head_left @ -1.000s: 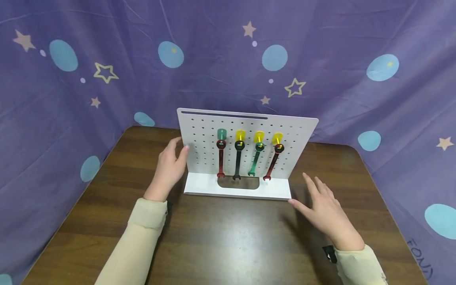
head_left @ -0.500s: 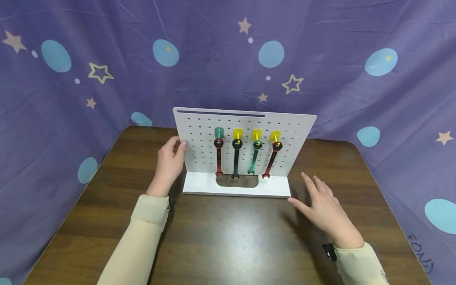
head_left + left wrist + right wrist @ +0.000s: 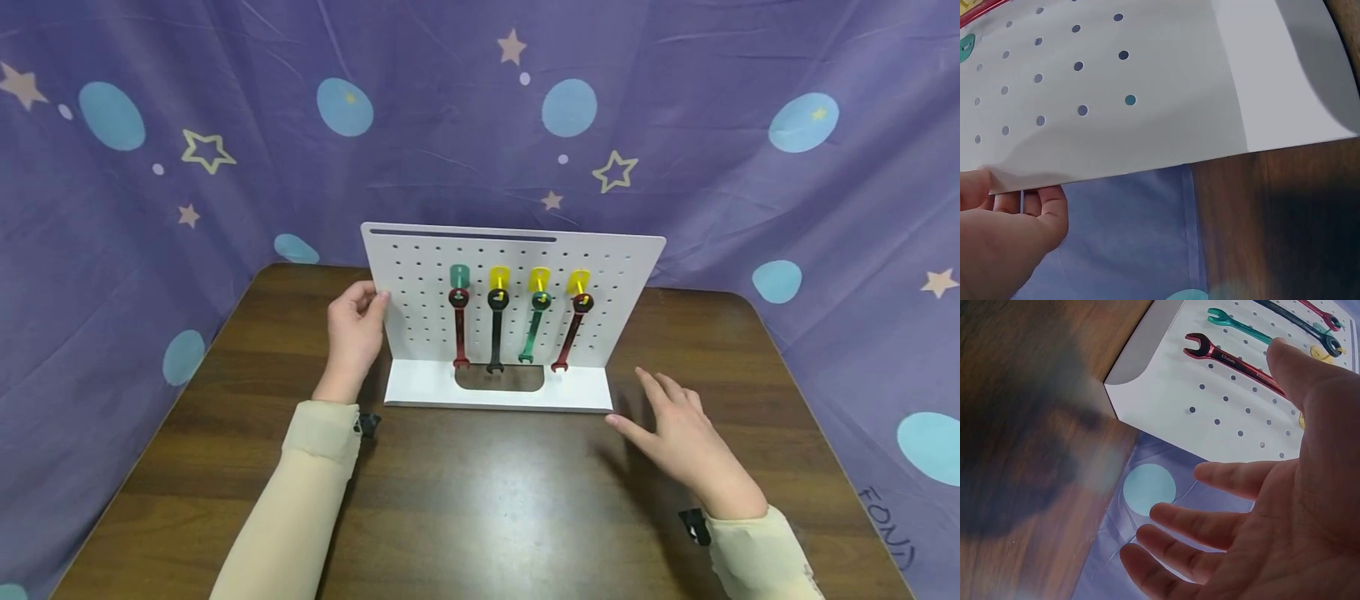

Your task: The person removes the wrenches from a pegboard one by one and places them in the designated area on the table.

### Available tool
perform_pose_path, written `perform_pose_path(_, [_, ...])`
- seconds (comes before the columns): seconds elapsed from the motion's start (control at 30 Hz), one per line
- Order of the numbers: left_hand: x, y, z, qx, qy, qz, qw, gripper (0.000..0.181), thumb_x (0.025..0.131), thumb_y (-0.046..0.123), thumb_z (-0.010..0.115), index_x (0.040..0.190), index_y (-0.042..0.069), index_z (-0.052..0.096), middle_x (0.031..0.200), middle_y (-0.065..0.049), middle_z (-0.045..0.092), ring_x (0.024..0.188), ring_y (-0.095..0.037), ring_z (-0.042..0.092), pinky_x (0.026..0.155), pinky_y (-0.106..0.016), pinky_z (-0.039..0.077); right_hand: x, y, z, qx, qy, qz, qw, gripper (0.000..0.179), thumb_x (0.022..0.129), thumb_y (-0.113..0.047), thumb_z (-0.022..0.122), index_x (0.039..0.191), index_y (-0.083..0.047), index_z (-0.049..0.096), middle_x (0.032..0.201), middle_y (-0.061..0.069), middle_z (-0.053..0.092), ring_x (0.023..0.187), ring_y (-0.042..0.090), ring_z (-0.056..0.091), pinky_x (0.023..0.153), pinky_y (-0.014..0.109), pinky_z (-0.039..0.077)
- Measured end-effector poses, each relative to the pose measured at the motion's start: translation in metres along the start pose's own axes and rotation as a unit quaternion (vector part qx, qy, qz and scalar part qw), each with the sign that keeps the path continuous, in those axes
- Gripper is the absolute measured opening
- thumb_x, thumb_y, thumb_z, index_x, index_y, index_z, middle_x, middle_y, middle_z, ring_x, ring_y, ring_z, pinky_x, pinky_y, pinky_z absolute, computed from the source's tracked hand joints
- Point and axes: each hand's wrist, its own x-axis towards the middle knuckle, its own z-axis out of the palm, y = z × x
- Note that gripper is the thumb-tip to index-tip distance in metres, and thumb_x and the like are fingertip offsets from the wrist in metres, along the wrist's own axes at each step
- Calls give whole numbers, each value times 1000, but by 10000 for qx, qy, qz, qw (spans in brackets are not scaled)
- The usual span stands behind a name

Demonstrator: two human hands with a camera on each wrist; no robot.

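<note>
A white pegboard stand (image 3: 630,283) stands upright on the table. My left hand (image 3: 355,337) pinches its left edge, thumb on the front face and the other fingers curled behind, as the left wrist view also shows. Across the board hang a red wrench (image 3: 461,333), a black wrench (image 3: 497,333), a green wrench (image 3: 533,329) and a second red wrench (image 3: 572,337), open ends down. The leftmost is on a green hook (image 3: 460,273), the others on yellow hooks (image 3: 499,276). By the stand's right front corner, my right hand (image 3: 686,450) holds nothing, its fingers spread.
The stand's base has a cutout in its middle, where the wooden table (image 3: 480,500) shows through. A purple curtain (image 3: 450,100) with stars and blue dots surrounds the table behind and on both sides. Bare table lies in front of the stand.
The head view has shifted slightly. My left fingers have curled more closely round the board's left edge. My right hand stays nearly still, and the wrenches hang as before.
</note>
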Motion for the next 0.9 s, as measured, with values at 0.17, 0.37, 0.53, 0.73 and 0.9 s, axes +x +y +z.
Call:
perform_pose_path(0.17, [0,-2,-1,-82,43,-55,9999,13,101,2,63,106,-7,70,97,-19,72,71,-14,54,58,-21,42,3,-1,-1,145,26,-215,9997,91,95,-63,60,152,4,38,145,35,43,129,57,38,103,68,32])
perform_pose_path(0.37, [0,-3,0,-360,167,-148,9991,13,100,2,64,105,-9,69,98,-21,72,73,-15,57,60,-21,44,8,-2,-2,214,-15,-266,9994,77,99,-51,63,145,9,46,141,31,51,129,51,44,105,65,33])
perform_pose_path(0.53, [1,-4,4,-512,270,-209,9981,13,100,1,64,103,-10,69,97,-24,72,71,-12,57,61,-19,45,10,-2,-1,225,-59,-242,9994,71,99,-45,65,145,6,47,140,29,53,128,50,47,104,64,34])
perform_pose_path(0.73, [0,-5,7,-467,265,-189,9984,13,100,2,64,102,-10,70,95,-25,71,70,-15,56,60,-19,45,11,-4,2,486,138,-412,9979,64,100,-46,64,143,2,53,137,24,57,125,43,53,102,60,40])
perform_pose_path(0.9, [0,-4,8,-450,272,-178,9985,13,100,1,64,103,-11,69,96,-25,72,73,-19,58,61,-20,46,14,-12,4,965,551,-601,9920,51,101,-38,65,134,1,61,124,21,66,111,36,63,91,56,50])
